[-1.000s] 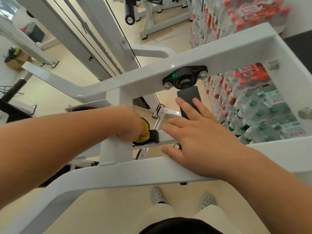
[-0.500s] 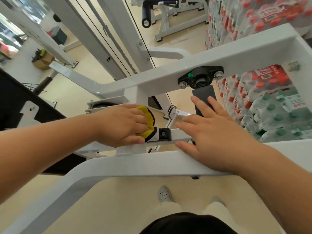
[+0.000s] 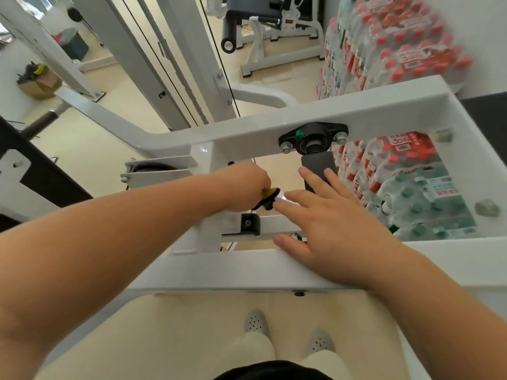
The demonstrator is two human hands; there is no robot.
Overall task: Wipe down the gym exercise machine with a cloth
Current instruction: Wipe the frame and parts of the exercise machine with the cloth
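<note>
The white gym machine frame (image 3: 219,270) fills the middle of the view, with a near crossbar, a far crossbar and a short upright post between them. My left hand (image 3: 244,187) grips a yellow and black cloth (image 3: 270,197), mostly hidden by the fingers, and holds it beside the top of the post, close to a thin white inner bar. My right hand (image 3: 329,229) lies flat with spread fingers on the near crossbar, its fingertips reaching a grey pad (image 3: 318,168) under a black bolted bracket (image 3: 312,138).
Shrink-wrapped packs of water bottles (image 3: 406,187) are stacked to the right, beyond the frame. White uprights and cables (image 3: 175,64) rise at the back left, with another machine (image 3: 269,26) behind. A cardboard box (image 3: 41,83) sits far left. My grey shoes (image 3: 255,322) stand on the beige floor below.
My left hand has lifted the cloth off the low black clamp and carried it up and right, close to my right fingertips. My right hand stays flat on the crossbar.
</note>
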